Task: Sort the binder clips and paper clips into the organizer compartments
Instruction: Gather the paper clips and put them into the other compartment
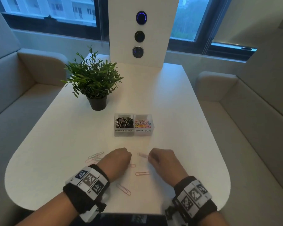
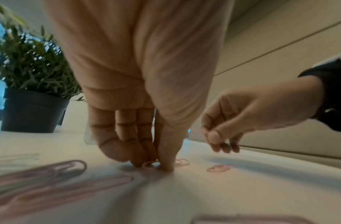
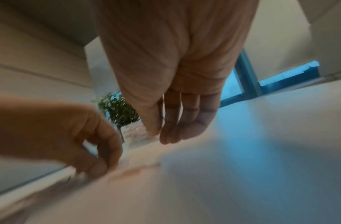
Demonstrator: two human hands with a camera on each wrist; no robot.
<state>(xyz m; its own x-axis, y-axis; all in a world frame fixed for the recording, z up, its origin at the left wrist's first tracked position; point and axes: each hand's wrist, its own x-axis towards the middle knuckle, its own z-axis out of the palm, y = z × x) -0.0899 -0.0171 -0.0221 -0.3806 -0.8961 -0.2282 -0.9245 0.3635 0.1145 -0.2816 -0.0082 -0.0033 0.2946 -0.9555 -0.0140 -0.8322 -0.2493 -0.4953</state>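
The clear organizer (image 1: 124, 133) stands mid-table: black binder clips (image 1: 123, 122) fill its left compartment and coloured paper clips (image 1: 142, 124) its right one. My left hand (image 1: 128, 158) has its fingertips down on the table and pinches a pink paper clip (image 2: 148, 164) between thumb and fingers. My right hand (image 1: 149, 158) hovers just above the table beside another pink clip (image 1: 142, 154). Its thumb and fingers (image 3: 169, 136) hang close together with a narrow gap, and I see nothing between them. More pink clips (image 1: 142, 173) (image 1: 123, 189) and pale ones (image 1: 96, 155) lie loose around my hands.
A potted plant (image 1: 96, 82) stands at the back left of the white table (image 1: 186, 128). A white panel with three round buttons (image 1: 138, 36) rises at the far edge. Cushioned benches flank the table, whose rounded front edge is close to my wrists.
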